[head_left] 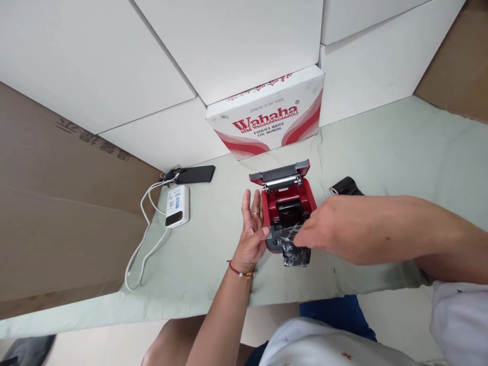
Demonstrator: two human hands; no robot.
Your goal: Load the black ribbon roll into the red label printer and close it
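A small red printer (292, 198) with its grey lid flipped open sits on the pale green cloth (213, 254). My left hand (252, 229) rests against the printer's left side, fingers stretched up and thumb on its front corner. My right hand (324, 229) reaches in from the right and pinches a crinkled black strip (295, 251) that hangs out over the printer's front edge. A black roll (345, 186) lies on the cloth just behind my right forearm.
A white power bank (177, 205) with a white cable (147, 244) and a black phone (195, 174) lie to the left. A Wahaha water carton (267, 119) stands behind the printer among white boxes. Brown cardboard (57, 213) flanks the left.
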